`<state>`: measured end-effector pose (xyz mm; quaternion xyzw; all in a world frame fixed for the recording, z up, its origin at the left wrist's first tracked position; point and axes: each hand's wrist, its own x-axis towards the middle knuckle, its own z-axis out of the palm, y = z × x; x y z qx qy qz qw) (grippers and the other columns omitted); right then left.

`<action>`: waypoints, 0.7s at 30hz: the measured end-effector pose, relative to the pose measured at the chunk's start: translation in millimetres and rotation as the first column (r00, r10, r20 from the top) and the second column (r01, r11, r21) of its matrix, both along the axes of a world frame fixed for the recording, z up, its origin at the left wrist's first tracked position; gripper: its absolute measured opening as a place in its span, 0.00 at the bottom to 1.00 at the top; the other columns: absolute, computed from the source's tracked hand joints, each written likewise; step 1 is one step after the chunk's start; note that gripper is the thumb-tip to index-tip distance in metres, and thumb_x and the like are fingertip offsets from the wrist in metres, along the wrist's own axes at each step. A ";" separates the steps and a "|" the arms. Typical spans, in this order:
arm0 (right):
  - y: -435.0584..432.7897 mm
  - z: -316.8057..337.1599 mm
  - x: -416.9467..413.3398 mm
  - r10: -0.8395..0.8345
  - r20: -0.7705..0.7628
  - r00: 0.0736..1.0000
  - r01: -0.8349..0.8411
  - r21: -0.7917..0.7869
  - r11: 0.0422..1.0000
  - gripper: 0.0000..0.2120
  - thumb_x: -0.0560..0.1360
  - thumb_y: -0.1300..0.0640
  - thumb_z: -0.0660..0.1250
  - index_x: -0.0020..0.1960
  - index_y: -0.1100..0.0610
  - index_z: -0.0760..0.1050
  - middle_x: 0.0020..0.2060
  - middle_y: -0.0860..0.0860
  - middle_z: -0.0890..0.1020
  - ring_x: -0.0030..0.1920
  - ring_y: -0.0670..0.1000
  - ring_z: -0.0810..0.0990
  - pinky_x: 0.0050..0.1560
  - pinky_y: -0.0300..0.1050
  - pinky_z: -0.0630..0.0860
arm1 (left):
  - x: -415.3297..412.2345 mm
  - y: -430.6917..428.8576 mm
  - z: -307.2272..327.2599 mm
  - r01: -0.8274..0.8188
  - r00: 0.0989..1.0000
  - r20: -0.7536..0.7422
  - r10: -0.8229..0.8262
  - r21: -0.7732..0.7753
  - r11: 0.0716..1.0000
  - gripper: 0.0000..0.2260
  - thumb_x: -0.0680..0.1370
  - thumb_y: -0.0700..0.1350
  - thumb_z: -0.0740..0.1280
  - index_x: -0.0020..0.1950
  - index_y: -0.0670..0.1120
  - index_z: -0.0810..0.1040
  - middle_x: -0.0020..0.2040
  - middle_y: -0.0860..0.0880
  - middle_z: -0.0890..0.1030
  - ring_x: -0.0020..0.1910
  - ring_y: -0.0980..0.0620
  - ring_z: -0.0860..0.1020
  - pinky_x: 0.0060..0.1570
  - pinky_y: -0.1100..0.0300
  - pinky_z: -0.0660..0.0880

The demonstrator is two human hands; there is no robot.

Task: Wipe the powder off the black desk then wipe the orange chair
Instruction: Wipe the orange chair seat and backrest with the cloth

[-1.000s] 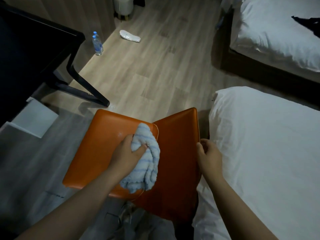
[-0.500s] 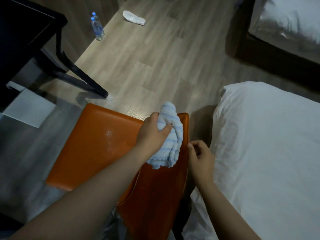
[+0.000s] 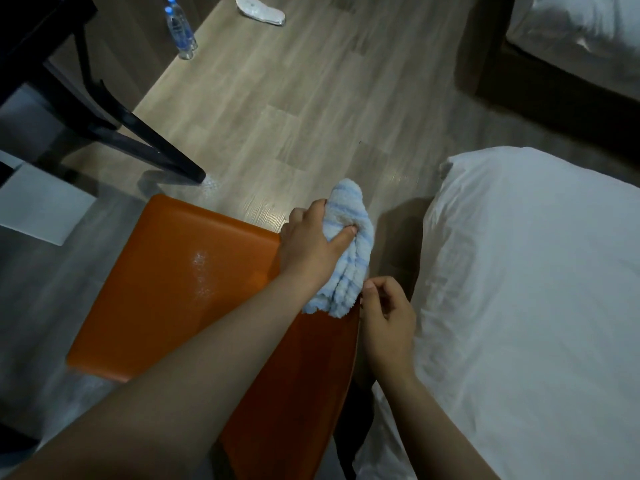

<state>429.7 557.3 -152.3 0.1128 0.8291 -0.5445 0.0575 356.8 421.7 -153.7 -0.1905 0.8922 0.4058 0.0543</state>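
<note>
Head camera: left hand (image 3: 310, 245) gripped the cloth (image 3: 351, 268) on the orange chair (image 3: 156, 306), far right corner; right hand (image 3: 389, 318) curled beside it, grip unclear.

Chair (image 3: 166, 289): plain orange seat and back, with a white speckled powder streak (image 3: 201, 271) on the seat. Cloth (image 3: 349, 258), 1 o'clock of the seat: white with pale blue stripes. Desk frame (image 3: 114, 129), 10 o'clock: black. Floor (image 3: 277, 98): light wood-grain planks. Bedding (image 3: 536, 289), 3 o'clock: plain white. Bottles (image 3: 180, 29), 11 o'clock: clear, blue caps.
</note>
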 end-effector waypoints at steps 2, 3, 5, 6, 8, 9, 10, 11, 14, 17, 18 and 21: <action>-3.8 0.0 -4.7 -0.045 -0.031 0.998 0.045 -0.020 0.999 0.06 0.80 0.56 0.62 0.47 0.52 0.77 0.40 0.46 0.80 0.42 0.45 0.80 0.40 0.41 0.77 | -1.3 -5.1 -10.8 -0.013 1.000 -0.009 0.014 0.035 0.999 0.24 0.74 0.62 0.65 0.67 0.53 0.69 0.60 0.47 0.72 0.58 0.47 0.72 0.59 0.52 0.71; -6.1 0.0 -7.4 -0.072 -0.041 0.997 0.071 -0.029 0.997 0.05 0.80 0.55 0.63 0.50 0.52 0.77 0.42 0.46 0.81 0.43 0.44 0.80 0.40 0.38 0.77 | -2.0 -7.8 -16.7 -0.020 1.000 -0.007 0.021 0.055 0.998 0.24 0.74 0.62 0.65 0.66 0.53 0.69 0.60 0.47 0.72 0.58 0.47 0.72 0.59 0.52 0.71; -13.3 -1.1 -14.0 -0.100 -0.049 0.994 0.099 -0.028 0.995 0.08 0.80 0.52 0.63 0.57 0.52 0.76 0.47 0.47 0.81 0.46 0.43 0.81 0.42 0.36 0.77 | -3.0 -12.5 -28.5 -0.039 0.999 0.001 0.039 0.084 0.996 0.23 0.75 0.60 0.65 0.66 0.52 0.69 0.59 0.47 0.72 0.58 0.47 0.73 0.58 0.54 0.71; -17.3 -2.7 -17.5 -0.096 -0.054 0.994 0.095 -0.015 0.995 0.11 0.80 0.50 0.63 0.60 0.52 0.75 0.50 0.47 0.80 0.48 0.42 0.80 0.43 0.36 0.77 | -3.6 -14.3 -34.5 -0.045 0.999 0.001 0.045 0.092 0.995 0.23 0.75 0.60 0.65 0.66 0.51 0.69 0.59 0.47 0.72 0.58 0.47 0.73 0.57 0.54 0.72; -23.1 -6.3 -23.6 -0.071 -0.078 0.994 0.075 0.043 0.996 0.15 0.79 0.47 0.61 0.62 0.51 0.75 0.53 0.45 0.79 0.51 0.41 0.79 0.47 0.37 0.77 | -6.7 -17.2 -44.9 -0.047 0.999 0.002 0.047 0.102 0.994 0.22 0.75 0.60 0.65 0.66 0.51 0.70 0.59 0.47 0.72 0.58 0.47 0.73 0.57 0.53 0.73; -24.6 -8.3 -25.8 -0.062 -0.091 0.994 0.068 0.066 0.996 0.15 0.78 0.46 0.61 0.62 0.51 0.75 0.53 0.45 0.79 0.52 0.41 0.78 0.48 0.36 0.77 | -9.1 -19.0 -50.6 -0.046 0.999 0.004 0.045 0.105 0.993 0.22 0.75 0.60 0.65 0.66 0.51 0.70 0.59 0.47 0.73 0.57 0.47 0.73 0.57 0.52 0.73; -24.9 -11.0 -27.1 -0.057 -0.106 0.993 0.065 0.077 0.995 0.15 0.79 0.47 0.61 0.61 0.51 0.75 0.53 0.45 0.79 0.52 0.40 0.78 0.48 0.34 0.75 | -11.8 -21.4 -57.0 -0.042 0.999 0.004 0.042 0.103 0.994 0.22 0.75 0.60 0.65 0.66 0.51 0.70 0.58 0.46 0.73 0.57 0.47 0.74 0.57 0.52 0.73; -24.8 -13.1 -27.5 -0.056 -0.120 0.991 0.065 0.076 0.995 0.14 0.79 0.49 0.60 0.61 0.52 0.76 0.53 0.45 0.79 0.51 0.39 0.77 0.47 0.31 0.74 | -14.5 -23.7 -63.5 -0.036 0.999 0.001 0.037 0.100 0.994 0.22 0.75 0.60 0.65 0.65 0.50 0.70 0.58 0.46 0.73 0.56 0.47 0.74 0.57 0.52 0.73; -24.4 -19.0 -25.7 -0.063 -0.159 0.985 0.075 0.068 0.995 0.12 0.80 0.51 0.60 0.61 0.50 0.75 0.53 0.45 0.78 0.51 0.40 0.77 0.46 0.28 0.73 | -20.0 -29.8 -82.9 -0.031 0.999 -0.022 0.034 0.103 0.994 0.22 0.76 0.59 0.64 0.65 0.49 0.71 0.57 0.45 0.74 0.56 0.47 0.74 0.56 0.51 0.73; -25.4 -23.5 -25.4 -0.073 -0.181 0.981 0.087 0.066 0.994 0.10 0.80 0.52 0.60 0.60 0.48 0.75 0.52 0.45 0.78 0.51 0.42 0.78 0.44 0.29 0.73 | -23.7 -35.9 -102.0 -0.035 0.999 -0.011 0.037 0.116 0.993 0.23 0.76 0.59 0.64 0.65 0.48 0.71 0.57 0.45 0.74 0.55 0.48 0.74 0.55 0.51 0.73; -25.6 -24.9 -25.7 -0.074 -0.181 0.981 0.089 0.072 0.993 0.11 0.80 0.52 0.60 0.60 0.47 0.75 0.52 0.45 0.79 0.51 0.43 0.78 0.44 0.31 0.74 | -24.9 -39.3 -110.1 -0.037 0.999 -0.005 0.038 0.122 0.992 0.23 0.75 0.60 0.63 0.65 0.48 0.71 0.57 0.45 0.74 0.54 0.48 0.75 0.55 0.51 0.74; -25.5 -27.0 -24.9 -0.077 -0.168 0.983 0.092 0.084 0.992 0.11 0.80 0.51 0.60 0.61 0.48 0.75 0.51 0.46 0.79 0.51 0.46 0.79 0.45 0.35 0.75 | -25.8 -47.4 -133.5 -0.049 0.999 0.015 0.048 0.118 0.992 0.23 0.75 0.61 0.63 0.64 0.48 0.71 0.56 0.46 0.75 0.54 0.47 0.75 0.54 0.50 0.75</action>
